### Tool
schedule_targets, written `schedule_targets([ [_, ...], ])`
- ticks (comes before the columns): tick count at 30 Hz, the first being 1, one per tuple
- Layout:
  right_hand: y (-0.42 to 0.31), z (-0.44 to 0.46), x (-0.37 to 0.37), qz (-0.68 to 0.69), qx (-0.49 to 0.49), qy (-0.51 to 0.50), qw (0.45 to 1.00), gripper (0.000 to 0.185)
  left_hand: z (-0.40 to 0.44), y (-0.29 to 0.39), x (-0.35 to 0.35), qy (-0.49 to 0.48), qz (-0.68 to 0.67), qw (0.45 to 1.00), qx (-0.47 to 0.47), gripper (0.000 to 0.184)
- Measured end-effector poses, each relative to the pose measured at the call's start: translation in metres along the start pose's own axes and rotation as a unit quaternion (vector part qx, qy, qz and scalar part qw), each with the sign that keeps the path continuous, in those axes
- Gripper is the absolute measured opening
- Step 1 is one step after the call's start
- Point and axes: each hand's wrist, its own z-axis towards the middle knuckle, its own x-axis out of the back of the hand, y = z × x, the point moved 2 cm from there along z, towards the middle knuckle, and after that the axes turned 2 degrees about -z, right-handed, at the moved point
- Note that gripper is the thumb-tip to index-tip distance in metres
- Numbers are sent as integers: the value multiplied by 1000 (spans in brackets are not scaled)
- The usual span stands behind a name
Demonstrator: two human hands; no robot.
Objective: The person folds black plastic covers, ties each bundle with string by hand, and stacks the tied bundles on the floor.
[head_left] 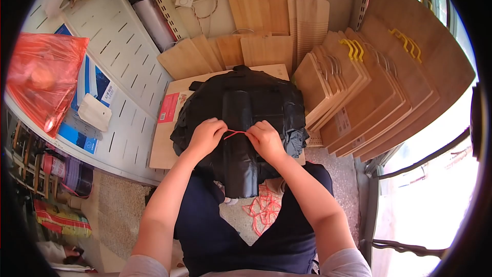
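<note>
A thin red plastic string runs between my two hands above a black roll. My left hand pinches one end, and my right hand pinches the other, both with fingers closed. Below them the black plastic roll lies lengthwise on a big heap of black plastic packs. This heap rests on a pale wooden board or box top in front of my knees. On the floor between my legs lies a tangle of red string.
Wooden cutting boards with yellow and metal handles stand at the right, beside a glass door. More boards lean against the back wall. On the left, a white slotted shelf carries a red plastic bag and blue boxes.
</note>
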Motion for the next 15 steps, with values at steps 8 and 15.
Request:
schedule_targets([
  [8,17,-20,-10,378,-509,-146,760,8,-22,-3,4,-37,43,998,13,6],
  [15,2,-7,-25,555,-468,-170,667,13,14,29,8,-210,-269,926,162,13],
])
